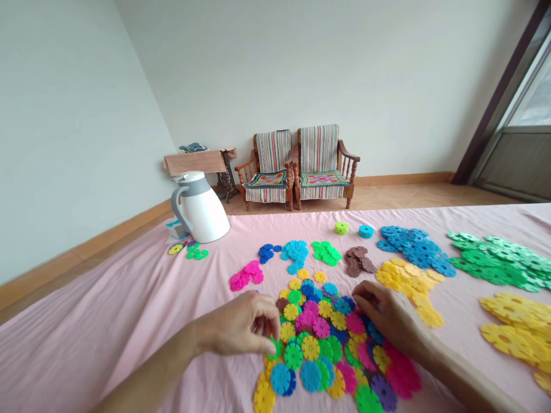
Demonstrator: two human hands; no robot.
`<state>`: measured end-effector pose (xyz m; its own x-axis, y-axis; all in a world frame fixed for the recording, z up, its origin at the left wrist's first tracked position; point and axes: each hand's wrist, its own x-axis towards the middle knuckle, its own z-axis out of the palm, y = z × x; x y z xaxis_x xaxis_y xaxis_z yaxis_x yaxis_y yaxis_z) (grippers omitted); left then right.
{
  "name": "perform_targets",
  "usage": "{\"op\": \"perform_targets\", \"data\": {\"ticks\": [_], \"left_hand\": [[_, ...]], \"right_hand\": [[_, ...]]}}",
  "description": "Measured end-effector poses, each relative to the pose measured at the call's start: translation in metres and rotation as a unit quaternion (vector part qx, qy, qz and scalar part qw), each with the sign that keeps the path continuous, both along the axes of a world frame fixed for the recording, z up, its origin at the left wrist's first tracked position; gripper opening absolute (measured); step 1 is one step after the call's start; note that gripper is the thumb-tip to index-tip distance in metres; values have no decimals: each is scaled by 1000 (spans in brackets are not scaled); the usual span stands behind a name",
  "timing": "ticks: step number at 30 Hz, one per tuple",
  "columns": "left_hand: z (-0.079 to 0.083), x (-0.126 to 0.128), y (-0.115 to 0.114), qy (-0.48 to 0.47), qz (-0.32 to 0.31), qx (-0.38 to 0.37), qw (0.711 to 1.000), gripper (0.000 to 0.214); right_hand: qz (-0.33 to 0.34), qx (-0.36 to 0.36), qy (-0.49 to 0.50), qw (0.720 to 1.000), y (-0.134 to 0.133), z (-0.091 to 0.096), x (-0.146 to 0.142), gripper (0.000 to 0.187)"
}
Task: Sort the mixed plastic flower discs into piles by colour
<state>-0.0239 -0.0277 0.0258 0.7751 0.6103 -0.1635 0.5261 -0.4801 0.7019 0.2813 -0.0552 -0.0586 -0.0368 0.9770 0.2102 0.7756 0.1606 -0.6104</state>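
Observation:
A pile of mixed plastic flower-shaped discs (310, 347), in several colours with notched rims, lies between my two hands. At the pile's left edge is my left hand (247, 326), its fingers curled and its thumb close to the index fingertip beside a green disc (276, 347). Whatever those fingertips hold, if anything, cannot be made out. My right hand (387, 312) reaches over the pile's upper right side, fingers bent together near a blue disc (343, 306). Its fingertips hide what is between them.
Beyond the pile lie sorted groups of pink (246, 276), light blue (294, 254), green (326, 253) and brown discs (359, 261). Larger blue (415, 248), green (499, 261) and yellow discs (516, 327) spread rightward. A white jug (205, 215) stands at the back left of the pink cloth (142, 321).

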Motion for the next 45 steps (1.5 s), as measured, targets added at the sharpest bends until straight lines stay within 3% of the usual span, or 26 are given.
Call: {"op": "perform_targets", "data": {"ticks": [2, 5, 12, 18, 24, 32, 40, 45], "left_hand": [[4, 3, -18, 35, -60, 28, 997, 12], [2, 7, -31, 72, -85, 84, 990, 20], [-13, 17, -27, 58, -38, 112, 991, 17], [-16, 20, -25, 37, 15, 137, 990, 15], [-20, 31, -28, 26, -21, 157, 987, 19], [-27, 38, -31, 8, 17, 131, 991, 19], [-21, 42, -25, -54, 59, 24, 997, 12], [-23, 44, -24, -79, 79, 2, 994, 14]], "right_hand": [[1, -2, -2, 1000, 0, 0, 0, 23], [1, -5, -4, 1000, 0, 1, 0, 23], [1, 3, -3, 1000, 0, 2, 0, 25], [1, 3, -5, 1000, 0, 2, 0, 25], [4, 0, -2, 1000, 0, 3, -1, 25], [8, 1, -7, 1000, 0, 1, 1, 24], [10, 0, -2, 1000, 0, -1, 0, 22], [14, 6, 2, 1000, 1, -4, 1, 23]]}}
